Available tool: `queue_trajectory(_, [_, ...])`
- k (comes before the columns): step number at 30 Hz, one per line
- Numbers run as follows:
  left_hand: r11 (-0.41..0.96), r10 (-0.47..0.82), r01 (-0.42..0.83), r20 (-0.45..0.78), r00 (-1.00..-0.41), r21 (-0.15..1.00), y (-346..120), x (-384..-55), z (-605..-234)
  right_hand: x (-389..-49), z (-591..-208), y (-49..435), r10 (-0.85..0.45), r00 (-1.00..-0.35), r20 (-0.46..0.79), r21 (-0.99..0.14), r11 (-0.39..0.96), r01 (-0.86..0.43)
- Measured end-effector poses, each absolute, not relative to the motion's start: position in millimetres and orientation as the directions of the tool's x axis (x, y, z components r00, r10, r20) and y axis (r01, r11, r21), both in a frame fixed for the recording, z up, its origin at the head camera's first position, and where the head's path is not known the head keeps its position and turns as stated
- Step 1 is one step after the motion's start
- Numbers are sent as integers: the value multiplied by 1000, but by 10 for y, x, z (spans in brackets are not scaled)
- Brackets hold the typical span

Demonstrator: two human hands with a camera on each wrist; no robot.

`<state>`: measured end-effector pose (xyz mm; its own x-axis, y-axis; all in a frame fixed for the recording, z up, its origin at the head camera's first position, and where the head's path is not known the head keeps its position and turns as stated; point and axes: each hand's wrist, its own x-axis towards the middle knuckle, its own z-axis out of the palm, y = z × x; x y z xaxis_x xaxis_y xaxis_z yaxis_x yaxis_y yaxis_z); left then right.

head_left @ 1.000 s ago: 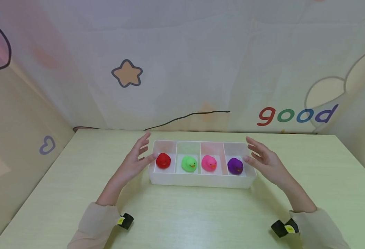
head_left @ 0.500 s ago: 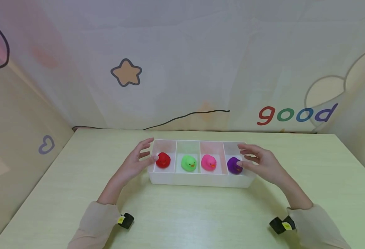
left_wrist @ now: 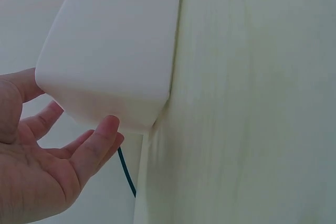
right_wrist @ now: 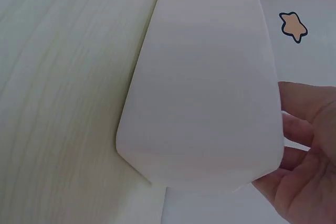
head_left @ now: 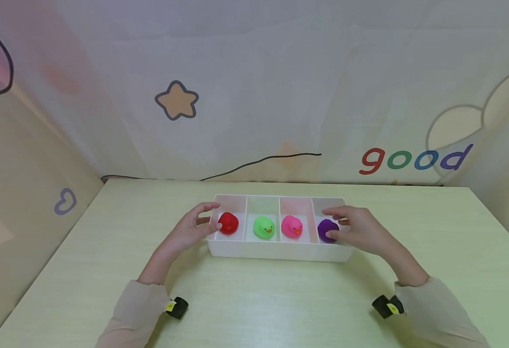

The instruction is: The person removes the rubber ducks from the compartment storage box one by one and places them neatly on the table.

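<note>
A white divided box (head_left: 280, 251) lies across the table with one rubber duck per compartment: a red duck (head_left: 228, 222), a green duck (head_left: 263, 227), a pink duck (head_left: 291, 227) and a purple duck (head_left: 326, 229). At the box's left end is my left hand (head_left: 191, 229), fingers spread, thumb tip right at the red duck. The left wrist view has some fingertips (left_wrist: 109, 124) outside the end wall. My right hand (head_left: 360, 231) reaches over the right end; its thumb overlaps the purple duck, with the other fingers parted from it. In the right wrist view the box partly hides those fingers.
The pale wooden table (head_left: 272, 304) ends at a printed cloth backdrop (head_left: 254, 96) behind the box. Black wrist cameras (head_left: 177, 308) hang by both sleeves. A dark cord (left_wrist: 126, 171) shows beyond the table edge in the left wrist view.
Both hands have moved inward and lower over the box ends. The right thumb has come across the purple duck, and the left thumb has come up to the red one. The ducks stay put.
</note>
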<state>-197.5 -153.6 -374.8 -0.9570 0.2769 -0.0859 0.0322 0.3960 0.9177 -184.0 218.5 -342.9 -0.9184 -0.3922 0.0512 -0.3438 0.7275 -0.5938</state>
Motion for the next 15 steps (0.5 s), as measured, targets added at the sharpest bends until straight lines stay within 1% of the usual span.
queue_trajectory(4, [410,269,22,-98,-958,912,-1537,-1960,-3731,-1876,-3395,2121,-421,-907,7,-505,781,-366])
queue_trajectory(9, [396,298,39,-88,-950,917,-1553,-1964,-3740,-1909,-3382,2055,-450,-893,-15,-402,820,-407])
queue_trajectory(15, [371,322,46,-82,-943,928,-1560,-1978,-3761,-1928,-3363,1986,-458,-887,-61,-326,849,-416])
